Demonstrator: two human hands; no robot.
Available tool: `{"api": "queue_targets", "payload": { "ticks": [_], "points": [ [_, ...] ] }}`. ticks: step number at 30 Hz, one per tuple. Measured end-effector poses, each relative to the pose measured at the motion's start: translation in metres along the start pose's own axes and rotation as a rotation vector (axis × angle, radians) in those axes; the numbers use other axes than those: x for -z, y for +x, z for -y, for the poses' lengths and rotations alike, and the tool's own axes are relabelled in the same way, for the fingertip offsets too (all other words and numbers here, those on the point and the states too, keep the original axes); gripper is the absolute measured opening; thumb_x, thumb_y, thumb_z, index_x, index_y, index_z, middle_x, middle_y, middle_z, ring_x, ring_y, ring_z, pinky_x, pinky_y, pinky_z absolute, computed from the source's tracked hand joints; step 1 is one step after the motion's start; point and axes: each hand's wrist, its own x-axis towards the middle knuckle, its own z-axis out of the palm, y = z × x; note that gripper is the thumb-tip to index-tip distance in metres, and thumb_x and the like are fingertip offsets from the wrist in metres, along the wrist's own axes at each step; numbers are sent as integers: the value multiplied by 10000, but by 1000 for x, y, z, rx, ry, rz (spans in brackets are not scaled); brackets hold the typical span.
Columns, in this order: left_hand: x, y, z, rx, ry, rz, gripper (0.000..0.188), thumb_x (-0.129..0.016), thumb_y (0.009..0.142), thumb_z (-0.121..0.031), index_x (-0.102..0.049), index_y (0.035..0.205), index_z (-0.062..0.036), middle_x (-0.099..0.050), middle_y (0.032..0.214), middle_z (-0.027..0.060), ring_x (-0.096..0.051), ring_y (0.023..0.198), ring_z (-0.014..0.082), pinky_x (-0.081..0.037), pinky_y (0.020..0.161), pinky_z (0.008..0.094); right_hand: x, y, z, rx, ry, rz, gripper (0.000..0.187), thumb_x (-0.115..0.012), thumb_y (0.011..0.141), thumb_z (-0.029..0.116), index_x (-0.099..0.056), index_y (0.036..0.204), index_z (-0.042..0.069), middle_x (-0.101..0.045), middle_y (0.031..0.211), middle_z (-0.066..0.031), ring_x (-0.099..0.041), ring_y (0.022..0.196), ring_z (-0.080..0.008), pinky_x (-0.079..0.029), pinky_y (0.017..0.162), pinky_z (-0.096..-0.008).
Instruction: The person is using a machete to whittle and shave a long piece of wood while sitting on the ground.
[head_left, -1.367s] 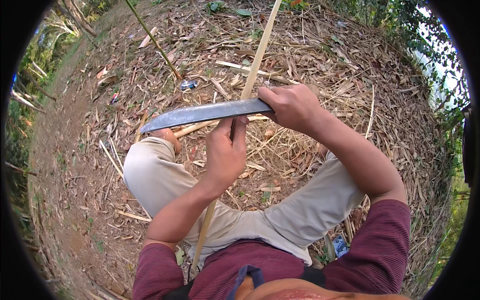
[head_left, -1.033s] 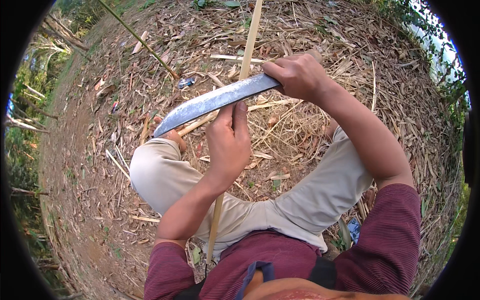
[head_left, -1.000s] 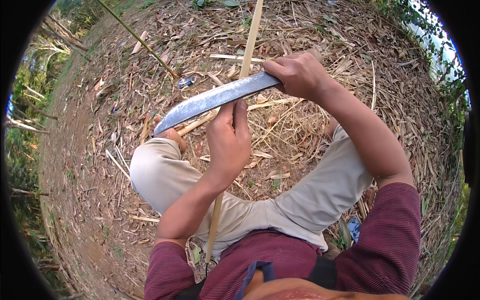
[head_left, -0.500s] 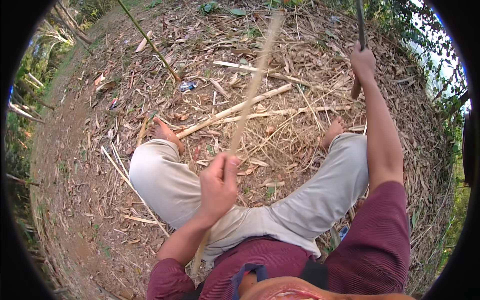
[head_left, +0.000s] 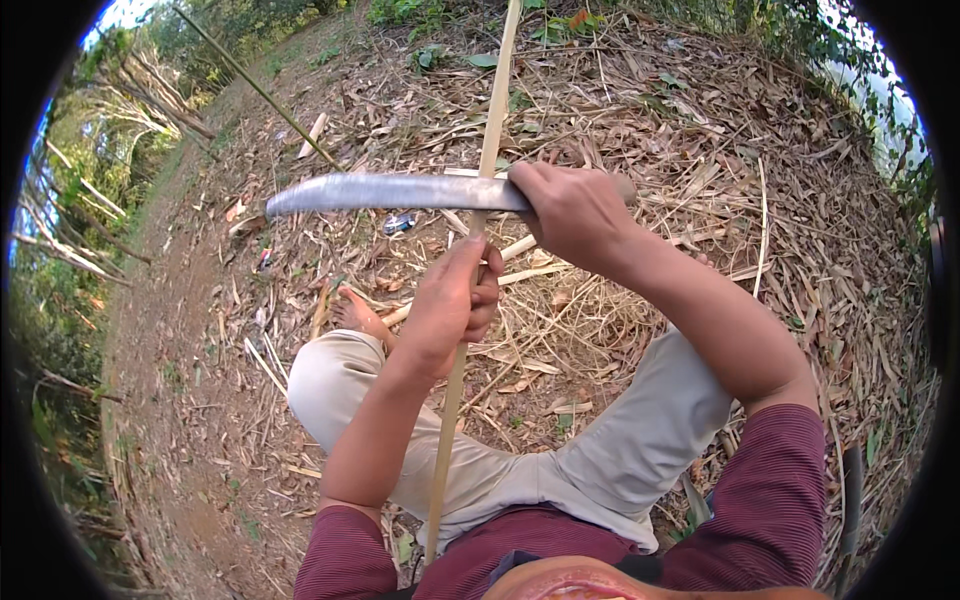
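Observation:
My left hand [head_left: 452,308] is closed around a long pale strip of split bamboo [head_left: 498,100]. The strip runs from beside my lap up past the far edge of the ground in view. In my right hand [head_left: 580,218] is the handle of a machete [head_left: 385,191], its long, slightly curved blade pointing left. That blade crosses over the strip just beyond my left thumb; whether the edge presses into the bamboo I cannot tell. Most of the handle is hidden by my right fingers.
Thin shavings [head_left: 560,315] and cut bamboo pieces lie between my feet. A crumpled blue-and-silver can [head_left: 398,223] rests beyond my left foot [head_left: 358,315]. Farther left, a slim green pole [head_left: 255,85] leans over ground covered in dry leaves. Shrubs and bare branches border the left side.
My right hand has brought the machete from the far right in to the middle, its blade now lying across the strip. My left hand has moved farther out, and the strip stands more upright.

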Motion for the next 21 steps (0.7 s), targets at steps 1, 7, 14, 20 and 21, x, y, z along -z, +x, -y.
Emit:
{"api": "queue_targets", "payload": {
  "ticks": [1,7,14,20,21],
  "points": [
    [-6,5,2,-45,49,-69,264,-432,1035,-337,-472,883,-124,-334,617,-64,-228,423,14,-165,365,194,-4,0,0,36,-13,50,122,-604,872,157,-542,916,62,-639,744,-101,-647,576,-281,-520,515,-398],
    [-23,22,50,-506,783,-437,398,-400,1058,-354,-546,876,-31,-403,585,-21,-348,485,87,-303,454,296,1,-17,-13,-17,-80,171,83,-579,844,148,-619,799,91,-660,670,-89,-679,588,-283,-539,527,-403],
    [-36,-8,87,-375,621,-304,396,-393,1061,-354,-519,835,-55,-381,583,-28,-324,484,67,-283,440,266,30,-17,-92,-830,-5,202,232,-581,914,226,-661,804,38,-654,650,-89,-649,578,-197,-551,563,-372],
    [12,-22,18,-59,54,-138,350,-387,1054,-415,-465,881,-121,-329,622,-55,-235,432,18,-168,370,194,10,-6,-59,-887,322,224,356,-650,843,280,-590,664,-22,-607,622,-168,-591,585,-294,-492,647,-408],
    [25,-24,9,-102,17,-100,346,-389,1052,-415,-460,884,-121,-339,636,-43,-237,430,20,-169,363,194,5,-8,-60,-865,347,201,363,-653,838,282,-588,656,-25,-602,621,-176,-587,585,-309,-488,644,-412]
  ]
}}
